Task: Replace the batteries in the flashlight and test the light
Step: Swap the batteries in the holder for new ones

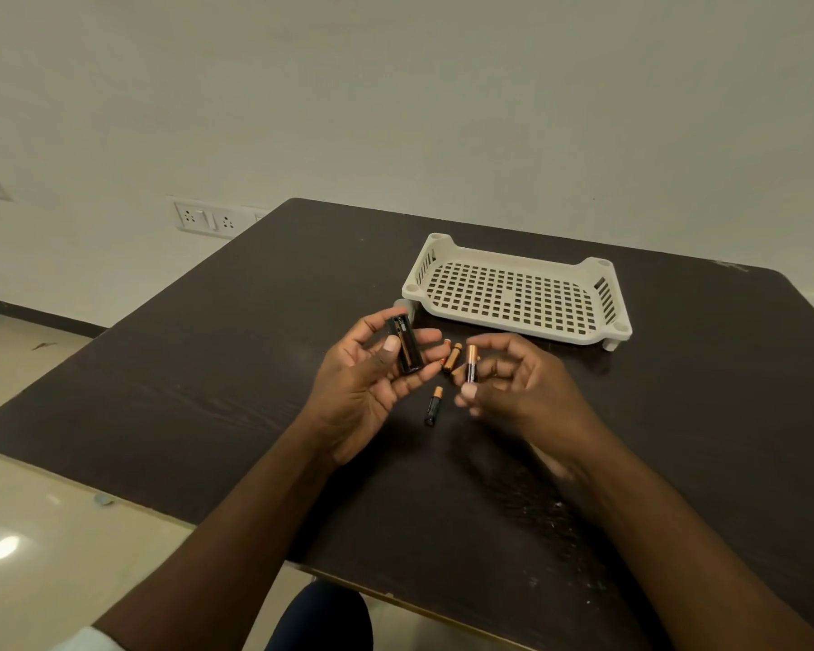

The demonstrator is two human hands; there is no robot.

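Between the two hands, the left hand [372, 368] cradles the black battery holder [405, 344] with its open slots upward for loading, while the right hand [508, 373] pinches one battery [471, 364] upright beside it; spare batteries [442, 375] lie just below.

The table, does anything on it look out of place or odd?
Nothing looks damaged or spilled. Loose batteries lie scattered on the dark table: one between the hands, more beside the black battery holder that the left hand holds. The white basket sits empty behind them.
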